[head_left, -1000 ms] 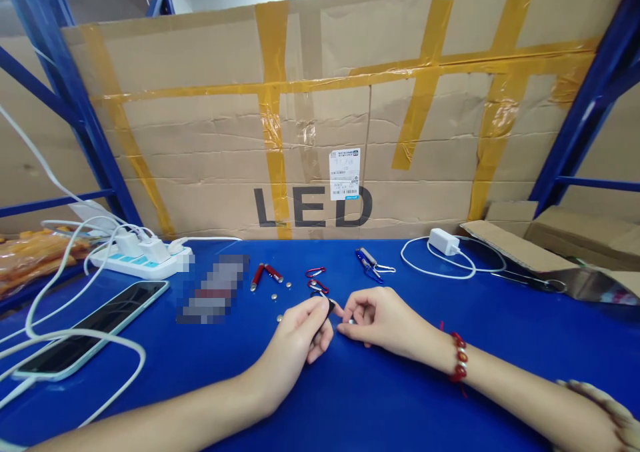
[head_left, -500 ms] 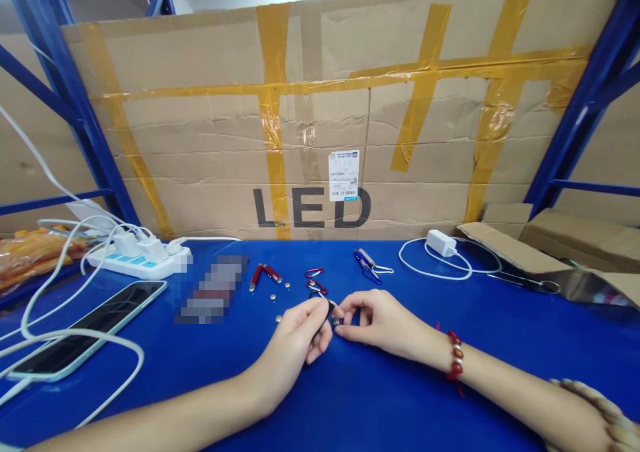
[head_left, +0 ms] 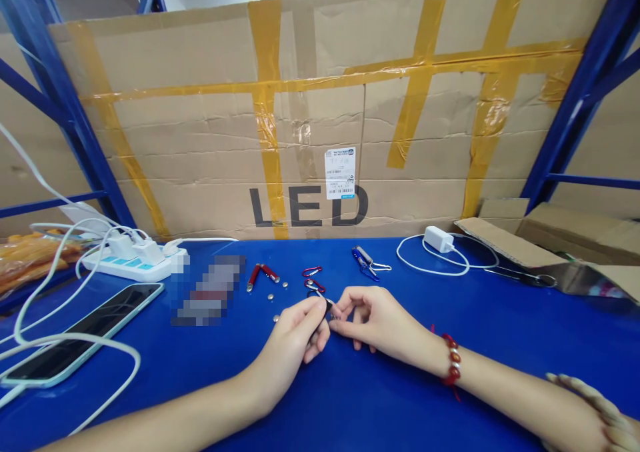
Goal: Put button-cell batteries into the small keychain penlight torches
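Over the middle of the blue table (head_left: 380, 385), my left hand (head_left: 303, 329) is closed on a small black object (head_left: 327, 307). My right hand (head_left: 367, 315) meets it from the right, thumb and fingertips pinched together on a small metallic piece (head_left: 334, 317) whose shape is mostly hidden. Just beyond my hands lie two red carabiners (head_left: 314, 284). Left of them are two red cylinders (head_left: 254, 278) and several small silver discs (head_left: 271, 297). A blue and a silver cylinder with clips (head_left: 365, 263) rest further back, right of the carabiners.
At the left are a phone (head_left: 85, 335), white cables (head_left: 136, 372) and a power strip (head_left: 165, 267). A white charger (head_left: 439, 239) with its cable lies back right, near an open cardboard box (head_left: 515, 242). A large cardboard panel (head_left: 210, 172) stands behind.
The view has shifted slightly. My right hand's fingertips have come closer to the black object, and the small piece between them is now more covered.
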`<state>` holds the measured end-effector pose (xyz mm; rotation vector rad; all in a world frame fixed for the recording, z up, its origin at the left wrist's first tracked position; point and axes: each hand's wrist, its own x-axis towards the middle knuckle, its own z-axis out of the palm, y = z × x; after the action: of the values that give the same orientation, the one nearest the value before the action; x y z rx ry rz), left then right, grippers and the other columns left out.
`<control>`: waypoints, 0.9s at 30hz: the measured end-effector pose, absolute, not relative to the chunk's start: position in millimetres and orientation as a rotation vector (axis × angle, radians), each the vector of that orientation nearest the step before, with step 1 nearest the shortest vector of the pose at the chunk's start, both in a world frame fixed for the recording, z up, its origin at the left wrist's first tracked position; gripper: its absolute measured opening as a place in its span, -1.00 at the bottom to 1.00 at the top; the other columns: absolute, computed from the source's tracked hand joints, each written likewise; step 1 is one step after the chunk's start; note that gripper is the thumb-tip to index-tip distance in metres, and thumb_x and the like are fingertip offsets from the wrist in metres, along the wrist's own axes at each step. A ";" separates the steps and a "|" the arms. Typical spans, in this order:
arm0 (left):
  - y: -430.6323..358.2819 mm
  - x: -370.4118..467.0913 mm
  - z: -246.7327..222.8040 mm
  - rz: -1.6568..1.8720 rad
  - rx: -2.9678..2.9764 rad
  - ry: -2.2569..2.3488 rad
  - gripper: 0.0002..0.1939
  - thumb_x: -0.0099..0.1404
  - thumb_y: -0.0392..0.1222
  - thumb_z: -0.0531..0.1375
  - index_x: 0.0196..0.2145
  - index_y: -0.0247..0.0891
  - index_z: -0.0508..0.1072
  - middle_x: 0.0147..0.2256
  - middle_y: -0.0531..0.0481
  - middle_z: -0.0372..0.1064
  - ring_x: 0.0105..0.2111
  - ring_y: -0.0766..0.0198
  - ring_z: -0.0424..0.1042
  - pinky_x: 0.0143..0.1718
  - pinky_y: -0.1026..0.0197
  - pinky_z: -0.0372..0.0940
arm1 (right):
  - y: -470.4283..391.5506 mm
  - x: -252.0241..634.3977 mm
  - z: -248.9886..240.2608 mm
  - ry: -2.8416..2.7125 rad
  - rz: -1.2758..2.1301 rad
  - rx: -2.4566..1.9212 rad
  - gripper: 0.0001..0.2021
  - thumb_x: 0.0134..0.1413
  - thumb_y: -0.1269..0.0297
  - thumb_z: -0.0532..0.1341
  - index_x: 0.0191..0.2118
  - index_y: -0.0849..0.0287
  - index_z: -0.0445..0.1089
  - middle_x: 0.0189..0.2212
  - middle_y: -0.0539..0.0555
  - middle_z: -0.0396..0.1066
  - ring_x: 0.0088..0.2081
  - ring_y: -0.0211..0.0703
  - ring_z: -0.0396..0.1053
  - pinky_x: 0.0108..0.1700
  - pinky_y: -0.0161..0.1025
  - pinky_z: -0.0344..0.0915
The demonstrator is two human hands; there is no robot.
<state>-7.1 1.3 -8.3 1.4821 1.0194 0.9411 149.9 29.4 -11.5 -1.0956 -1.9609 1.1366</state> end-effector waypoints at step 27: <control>3.2 -6.4 -9.0 0.913 1.513 1.001 -0.62 0.22 0.09 -0.06 -0.51 -0.30 0.19 -0.66 0.16 0.06 -0.70 0.49 -0.05 -0.64 0.34 -0.13 | 32.9 153.1 -13.9 -2.207 0.717 -1.043 -0.90 -0.10 0.30 0.21 -0.44 0.23 0.34 -0.50 -0.03 0.34 -0.59 -0.44 0.23 -0.54 -0.47 0.19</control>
<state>-6.4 3.2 -9.0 1.5127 1.0011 0.9129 153.1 32.9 -13.9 -1.0428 -2.2070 0.7174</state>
